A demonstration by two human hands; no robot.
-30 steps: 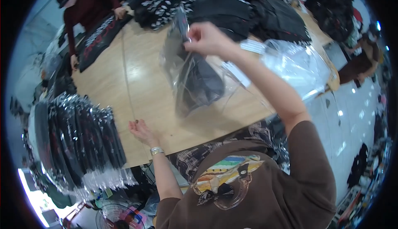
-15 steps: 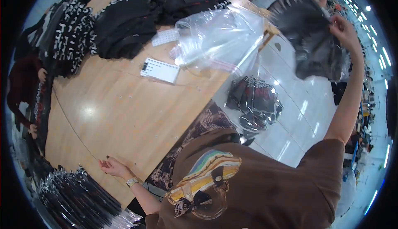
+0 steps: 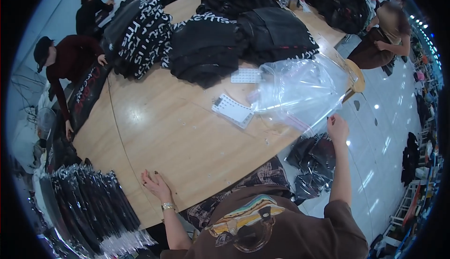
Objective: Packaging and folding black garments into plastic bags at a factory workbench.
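Note:
My left hand (image 3: 157, 187) rests near the table's front edge, fingers spread and holding nothing. My right hand (image 3: 338, 129) is raised at the right edge of the table, its fingers curled in and nothing visible in them. It is beside a spread of clear plastic bags (image 3: 300, 90). Below it, off the table's edge, are black garments in clear bags (image 3: 311, 165), partly behind my forearm. A row of bagged black garments (image 3: 89, 207) stands packed together at the lower left. White sheets with small marks (image 3: 233, 111) lie on the wooden table (image 3: 173, 132).
Stacks of folded black garments with white lettering (image 3: 206, 48) line the far side. At the left, a person in dark red (image 3: 75, 57) touches a long dark garment pile (image 3: 89, 95). Another person stands behind; one more (image 3: 382, 43) is at the far right, near a wooden stool (image 3: 357, 76).
The bagged black garment my right hand held up at the right is out of that hand. The hand has come down and left, toward the clear bags. The view has shifted.

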